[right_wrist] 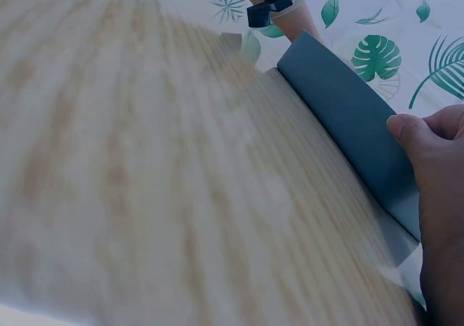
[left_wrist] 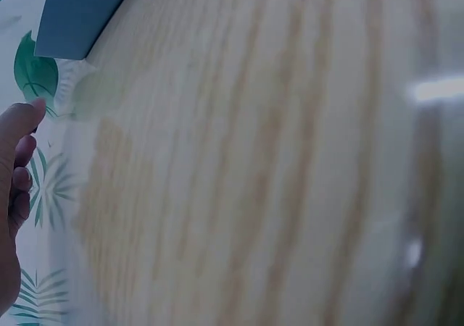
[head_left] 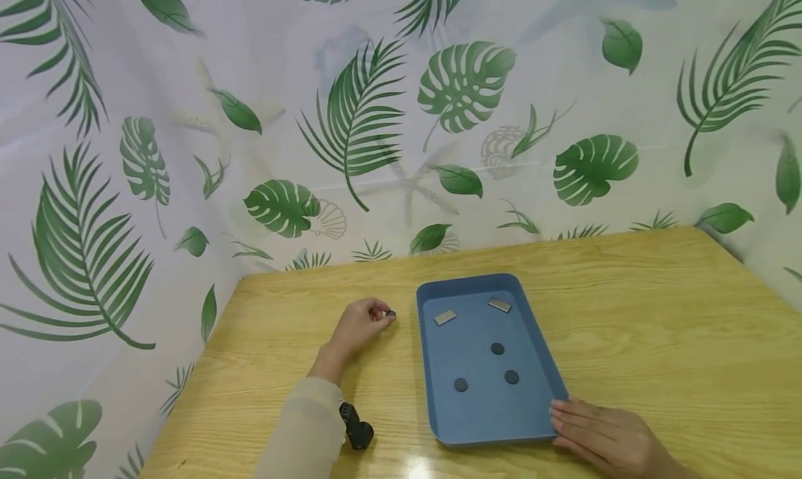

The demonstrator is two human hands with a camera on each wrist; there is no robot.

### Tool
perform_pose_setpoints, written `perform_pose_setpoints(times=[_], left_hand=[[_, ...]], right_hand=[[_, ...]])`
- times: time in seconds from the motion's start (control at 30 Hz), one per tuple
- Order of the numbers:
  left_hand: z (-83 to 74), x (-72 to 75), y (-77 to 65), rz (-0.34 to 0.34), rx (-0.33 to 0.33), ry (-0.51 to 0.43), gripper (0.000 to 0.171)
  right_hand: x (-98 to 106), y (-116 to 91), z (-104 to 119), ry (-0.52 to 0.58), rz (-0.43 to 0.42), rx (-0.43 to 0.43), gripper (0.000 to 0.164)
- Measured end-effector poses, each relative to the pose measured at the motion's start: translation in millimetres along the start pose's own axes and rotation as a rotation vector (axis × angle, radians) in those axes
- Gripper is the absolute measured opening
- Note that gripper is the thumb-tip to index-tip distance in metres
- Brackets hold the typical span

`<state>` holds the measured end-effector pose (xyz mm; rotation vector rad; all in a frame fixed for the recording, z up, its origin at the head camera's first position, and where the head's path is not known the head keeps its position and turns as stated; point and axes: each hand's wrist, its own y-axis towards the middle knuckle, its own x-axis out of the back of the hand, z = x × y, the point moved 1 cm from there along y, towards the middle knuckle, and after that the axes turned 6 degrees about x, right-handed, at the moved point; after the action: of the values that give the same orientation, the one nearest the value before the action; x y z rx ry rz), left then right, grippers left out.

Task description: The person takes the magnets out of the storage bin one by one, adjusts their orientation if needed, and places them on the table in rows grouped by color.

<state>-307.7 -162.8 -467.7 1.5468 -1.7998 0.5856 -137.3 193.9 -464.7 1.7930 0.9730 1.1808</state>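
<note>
My left hand [head_left: 363, 322] pinches a small dark round disc [head_left: 390, 314] between thumb and fingers, left of the blue tray [head_left: 428, 374]. In the left wrist view, the left hand [left_wrist: 14, 181] shows at the left edge, its fingers curled; the disc is mostly hidden there. At the tray's near right corner my right hand [head_left: 604, 434] holds the rim, the thumb [right_wrist: 409, 132] against the outer wall in the right wrist view. Inside the tray lie a dark disc [head_left: 498, 349], two more like it, and two flat silvery rectangular pieces, one left [head_left: 445, 317] and one right [head_left: 500, 304].
A pale wooden table [head_left: 658, 326] carries the tray. Behind it hangs a white cloth [head_left: 376, 103] printed with green leaves. A black strapped device [head_left: 357, 427] sits at my left wrist, beside a cream sleeve [head_left: 307, 430].
</note>
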Motion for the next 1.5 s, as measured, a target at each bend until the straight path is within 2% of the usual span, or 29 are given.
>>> perform_pose_setpoints(times=[0.17, 0.47, 0.77, 0.83, 1.03, 1.1, 1.3, 1.5], left_hand=[[9.2, -7.1, -0.7, 0.047, 0.071, -0.031, 0.018], [11.6, -7.2, -1.7, 0.023, 0.046, -0.010, 0.018], [15.7, -10.6, 5.0, 0.050, 0.110, -0.041, 0.027], [16.9, -10.3, 5.1, 0.047, 0.128, -0.101, 0.030], [22.6, -3.9, 4.3, 0.022, 0.205, -0.417, 0.036], [24.2, -0.6, 3.6, 0.031, 0.204, -0.450, 0.038], [16.8, 7.7, 2.6, 0.077, 0.185, -0.422, 0.030], [2.0, 12.0, 5.4, 0.148, 0.097, -0.347, 0.027]], right_hand=[[0, -1, 2, 0.013, 0.004, 0.004, 0.023], [-1, -2, 0, 0.009, -0.003, 0.011, 0.022], [-2, -3, -1, 0.008, -0.030, 0.013, 0.022], [-2, -3, -1, 0.010, -0.032, 0.015, 0.022], [-2, -3, -2, 0.006, -0.039, 0.025, 0.022], [-2, -3, -2, 0.006, -0.043, 0.025, 0.022], [-2, 3, -3, 0.001, -0.054, 0.035, 0.021], [-2, -3, -2, 0.010, -0.051, 0.019, 0.021]])
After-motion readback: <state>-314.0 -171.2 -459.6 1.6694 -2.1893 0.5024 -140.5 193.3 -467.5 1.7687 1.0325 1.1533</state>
